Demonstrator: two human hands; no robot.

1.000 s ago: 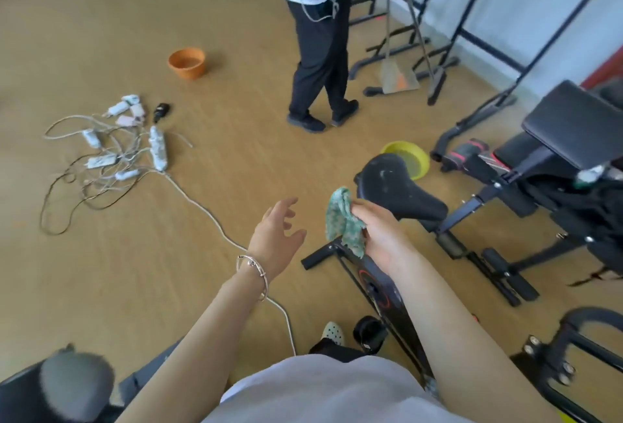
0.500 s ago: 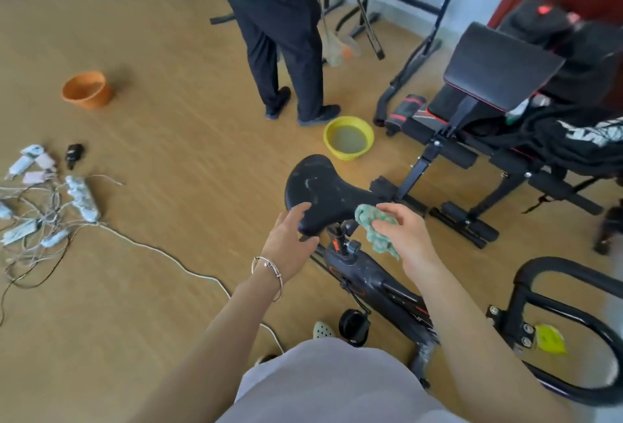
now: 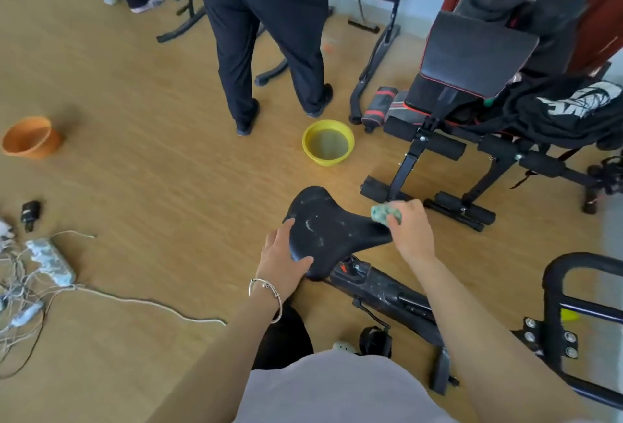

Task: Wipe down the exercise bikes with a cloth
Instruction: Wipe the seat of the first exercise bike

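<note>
- The right grip [image 3: 408, 230] is closed round a bunched green cloth [image 3: 386, 213], which pokes out on the side facing the left grip [image 3: 283, 261] and touches the narrow nose of the black saddle [image 3: 323, 230].
- The left grip clasps the saddle's wide end, thumb curled over its near edge, fingers along the side.
- The saddle spans between both grips, with the bike frame [image 3: 381, 287] beneath them.
- Beyond the grips, a yellow basin [image 3: 328, 159] of murky water sits on the floor [image 3: 151, 169].

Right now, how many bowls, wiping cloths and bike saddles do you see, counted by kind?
Bowls: 2, the orange bowl and the yellow bowl
Wiping cloth: 1
Bike saddle: 1
Total: 4
</note>
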